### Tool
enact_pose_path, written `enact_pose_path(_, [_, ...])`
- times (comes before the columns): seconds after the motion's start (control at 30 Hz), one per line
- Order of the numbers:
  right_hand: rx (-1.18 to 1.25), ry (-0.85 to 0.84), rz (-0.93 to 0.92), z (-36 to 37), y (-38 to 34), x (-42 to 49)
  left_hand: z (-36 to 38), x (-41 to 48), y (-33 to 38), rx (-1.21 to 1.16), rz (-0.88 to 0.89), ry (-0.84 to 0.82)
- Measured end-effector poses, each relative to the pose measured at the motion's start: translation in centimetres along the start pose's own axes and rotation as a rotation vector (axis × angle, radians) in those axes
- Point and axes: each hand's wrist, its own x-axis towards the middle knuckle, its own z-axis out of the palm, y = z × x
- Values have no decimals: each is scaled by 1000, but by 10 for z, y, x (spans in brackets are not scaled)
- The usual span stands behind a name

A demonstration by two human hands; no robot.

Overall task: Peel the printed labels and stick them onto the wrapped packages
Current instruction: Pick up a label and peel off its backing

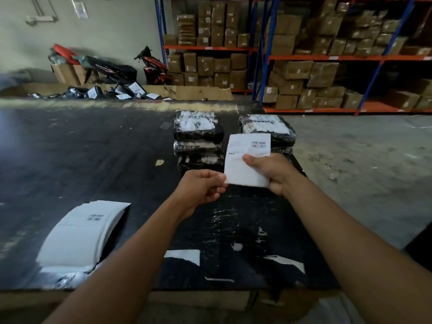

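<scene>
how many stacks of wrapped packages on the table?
2. Left stack sits mid-view. Right stack is beside it, its lower part behind the held label. Lower packages in each stack may be hidden.

We can read no word or number anywhere. The white rectangular paper label (245, 160) carries two small barcodes (258, 144) and blurred print lines. The top sheet of the white paper label stack (79, 235) shows dark barcode marks (95, 217). A black motorcycle panel (105, 67) bears faint white lettering, too blurred to read.
</scene>
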Motion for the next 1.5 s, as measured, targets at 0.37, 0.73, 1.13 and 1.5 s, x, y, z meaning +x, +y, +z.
enact_pose_path(0.37, [87, -31, 68, -7, -3, 4, 4, -1, -2, -8, 10, -38])
enact_pose_path(0.73, [84, -39, 84, -10, -5, 3, 10, 2, 0, 15, 41, -56])
enact_pose_path(1.13, [103, -38, 101, -9, -9, 2, 10, -1, 4, -16, 86, -58])
enact_pose_path(1.5, [-104, 16, 219, -8, 5, -3, 17, -2, 4, -203, 81, -90])
